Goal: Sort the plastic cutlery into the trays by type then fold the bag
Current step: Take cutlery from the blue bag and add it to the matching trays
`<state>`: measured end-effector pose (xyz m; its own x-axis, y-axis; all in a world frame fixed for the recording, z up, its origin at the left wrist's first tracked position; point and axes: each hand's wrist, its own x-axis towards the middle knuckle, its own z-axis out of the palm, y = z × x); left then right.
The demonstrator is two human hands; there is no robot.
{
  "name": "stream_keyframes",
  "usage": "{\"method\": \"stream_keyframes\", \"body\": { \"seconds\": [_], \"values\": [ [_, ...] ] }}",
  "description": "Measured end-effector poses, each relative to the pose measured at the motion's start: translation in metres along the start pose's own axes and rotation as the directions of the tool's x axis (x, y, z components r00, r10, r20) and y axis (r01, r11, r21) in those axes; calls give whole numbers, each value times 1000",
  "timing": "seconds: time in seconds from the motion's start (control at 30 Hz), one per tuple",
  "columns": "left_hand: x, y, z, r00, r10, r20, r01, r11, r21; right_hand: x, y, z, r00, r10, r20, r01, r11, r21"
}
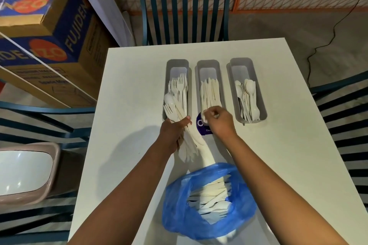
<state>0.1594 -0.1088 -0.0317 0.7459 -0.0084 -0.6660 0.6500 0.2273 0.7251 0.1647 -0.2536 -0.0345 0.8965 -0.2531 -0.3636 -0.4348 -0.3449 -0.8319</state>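
Three grey trays stand side by side on the white table: the left tray (177, 63) holds forks, the middle tray (208, 64) knives, the right tray (242, 62) spoons. My left hand (172, 132) grips a bundle of mixed white cutlery (188, 145) just in front of the left tray. My right hand (220, 120) pinches a white piece at the near end of the middle tray. A blue plastic bag (207, 201), open and holding more cutlery, lies at the near table edge.
A purple round label (201, 127) lies on the table under my right hand. Dark blue slatted chairs (185, 10) stand at the far side, left and right. Cardboard boxes (49, 32) are stacked at the left, and a pink-rimmed bin (25, 173) is below them.
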Motion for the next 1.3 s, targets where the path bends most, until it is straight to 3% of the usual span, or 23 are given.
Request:
{"method": "stream_keyframes", "body": {
  "seconds": [0.1, 0.17, 0.37, 0.47, 0.73, 0.9, 1.0, 1.13, 1.3],
  "values": [
    [0, -1, -1, 1000, -7, 15, 7, 1000, -15, -18, 0, 9, 959, 29, 283, -30, 1000, 1],
    [0, -1, -1, 999, 8, 34, -7, 1000, -24, -24, 3, 16, 933, 45, 356, -53, 999, 12],
    [3, -4, -1, 998, 22, 60, -21, 1000, -20, -24, 9, 15, 963, 92, 252, -115, 990, 76],
    [3, -3, -4, 996, -15, 86, 23, 995, -94, -18, 11, 10, 988, 113, 103, -124, 986, 110],
    [5, -7, -8, 997, -23, 71, 27, 998, -55, 21, -1, -8, 980, 180, -82, -181, 984, 3],
    [5, -7, -8, 998, -27, 65, 29, 999, -32, 23, -14, -12, 986, 162, 29, -157, 979, -130],
    [8, -7, -8, 999, -6, 38, 7, 1000, -20, 9, -15, -5, 986, 116, 117, -109, 992, -57],
    [9, -8, -4, 999, -14, 42, 16, 999, -37, -18, -10, 7, 941, 155, 301, -156, 987, -20],
    [7, -8, 2, 1000, -5, 4, 5, 999, -51, -33, 4, 17, 920, 189, 343, -216, 975, 44]
  ]
}}
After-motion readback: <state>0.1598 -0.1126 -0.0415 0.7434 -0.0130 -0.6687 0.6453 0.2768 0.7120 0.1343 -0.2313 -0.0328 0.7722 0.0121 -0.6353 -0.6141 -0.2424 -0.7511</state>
